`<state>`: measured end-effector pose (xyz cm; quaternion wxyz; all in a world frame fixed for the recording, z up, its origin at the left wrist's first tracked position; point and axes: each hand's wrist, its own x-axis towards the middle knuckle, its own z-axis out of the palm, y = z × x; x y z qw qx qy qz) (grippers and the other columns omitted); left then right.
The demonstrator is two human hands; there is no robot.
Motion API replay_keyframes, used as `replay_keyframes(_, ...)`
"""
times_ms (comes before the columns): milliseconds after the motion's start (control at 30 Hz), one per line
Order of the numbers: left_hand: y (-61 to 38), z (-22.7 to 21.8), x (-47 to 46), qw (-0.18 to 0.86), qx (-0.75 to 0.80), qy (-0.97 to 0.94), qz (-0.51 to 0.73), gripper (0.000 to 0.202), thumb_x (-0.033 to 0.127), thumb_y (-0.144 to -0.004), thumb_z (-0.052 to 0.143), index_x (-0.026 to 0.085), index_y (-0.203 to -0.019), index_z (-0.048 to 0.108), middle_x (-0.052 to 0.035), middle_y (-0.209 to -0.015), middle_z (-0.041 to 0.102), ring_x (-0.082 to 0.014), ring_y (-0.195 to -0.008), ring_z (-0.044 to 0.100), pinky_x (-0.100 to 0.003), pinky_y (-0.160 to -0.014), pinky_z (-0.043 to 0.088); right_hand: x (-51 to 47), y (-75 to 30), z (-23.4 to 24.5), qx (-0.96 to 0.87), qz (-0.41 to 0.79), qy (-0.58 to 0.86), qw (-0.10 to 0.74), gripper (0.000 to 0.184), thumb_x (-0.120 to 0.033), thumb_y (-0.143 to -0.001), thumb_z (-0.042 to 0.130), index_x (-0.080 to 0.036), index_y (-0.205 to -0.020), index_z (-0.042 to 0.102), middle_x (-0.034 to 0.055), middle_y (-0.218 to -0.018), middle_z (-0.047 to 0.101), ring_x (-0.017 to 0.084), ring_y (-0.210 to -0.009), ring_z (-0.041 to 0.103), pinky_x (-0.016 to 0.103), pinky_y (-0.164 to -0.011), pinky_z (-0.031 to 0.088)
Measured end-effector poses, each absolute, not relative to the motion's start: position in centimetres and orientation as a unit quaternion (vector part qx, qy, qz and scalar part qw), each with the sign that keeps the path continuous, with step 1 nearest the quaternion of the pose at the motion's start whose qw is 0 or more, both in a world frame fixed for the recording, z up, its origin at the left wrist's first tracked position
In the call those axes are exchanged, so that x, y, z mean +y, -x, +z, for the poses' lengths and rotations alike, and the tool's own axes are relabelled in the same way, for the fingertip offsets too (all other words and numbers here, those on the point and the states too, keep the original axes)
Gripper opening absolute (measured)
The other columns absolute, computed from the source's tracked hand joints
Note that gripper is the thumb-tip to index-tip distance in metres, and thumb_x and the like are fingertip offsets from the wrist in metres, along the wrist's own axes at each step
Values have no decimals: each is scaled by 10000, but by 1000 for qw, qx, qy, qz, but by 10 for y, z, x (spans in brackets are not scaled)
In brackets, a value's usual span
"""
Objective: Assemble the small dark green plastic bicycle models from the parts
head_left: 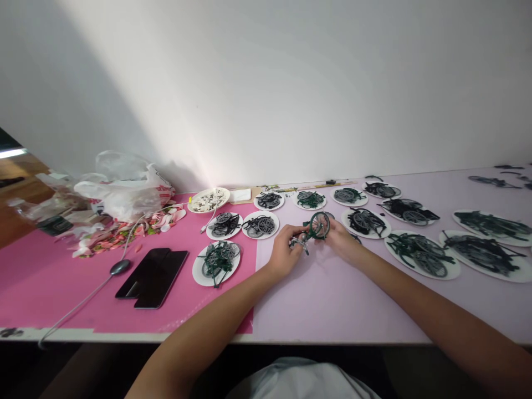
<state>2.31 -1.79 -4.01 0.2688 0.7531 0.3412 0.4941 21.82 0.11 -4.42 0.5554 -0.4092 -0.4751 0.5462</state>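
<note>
A small green toy bicycle [319, 226] with grey spokes is held up above the lilac part of the table. My left hand [287, 249] grips its handlebar end, fingers closed around it. At the wheel end, my right hand [338, 239] is closed on the bicycle, its fingertips partly hidden behind the wheel. Close by on the left stands a white plate [273, 233] with black bicycle parts. To the right is another plate [387, 233] with dark wheels and frames.
More plates of parts, such as one with green pieces [218, 263], line both sides. Two dark phones or tablets [154, 277] lie on the pink cover [199, 313]. A cable with a black puck [120, 267], pink petals [120, 235] and a plastic bag [124, 188] are at left.
</note>
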Motion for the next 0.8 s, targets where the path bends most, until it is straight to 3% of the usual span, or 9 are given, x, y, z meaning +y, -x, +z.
replay_keyframes(167, -23, -44, -16, 278, 344, -745, 499, 410, 67, -795, 578, 198, -1160, 713, -64, -1076, 722, -212, -975, 651, -337, -878, 518, 3, -219, -50, -497, 532, 429, 534, 410, -447, -661, 886, -226, -899, 636, 12, -861, 689, 156, -699, 608, 271, -588, 520)
replay_keyframes(367, -24, -46, -15, 303, 357, -728, 500, 364, 80, -808, 597, 192, -1134, 714, -62, -1064, 728, -208, -977, 663, -329, -888, 517, 5, -220, -51, -526, 517, 439, 514, 381, -453, -686, 865, -228, -904, 647, 14, -875, 690, 175, -740, 619, 282, -624, 527)
replay_keyframes(633, -24, -48, -15, 299, 347, -738, 495, 422, 53, -775, 604, 213, -1145, 728, -52, -1061, 730, -206, -961, 661, -326, -883, 519, 0, -218, -42, -533, 515, 452, 497, 392, -370, -583, 894, -214, -830, 632, 26, -826, 679, 197, -751, 607, 320, -651, 522)
replay_keyframes(800, -24, -41, -18, 302, 341, -739, 496, 389, 71, -791, 590, 203, -1125, 740, -63, -1042, 730, -206, -942, 657, -319, -854, 514, -2, -218, -37, -553, 512, 441, 488, 364, -365, -597, 888, -222, -806, 627, 25, -804, 682, 198, -735, 600, 331, -660, 519)
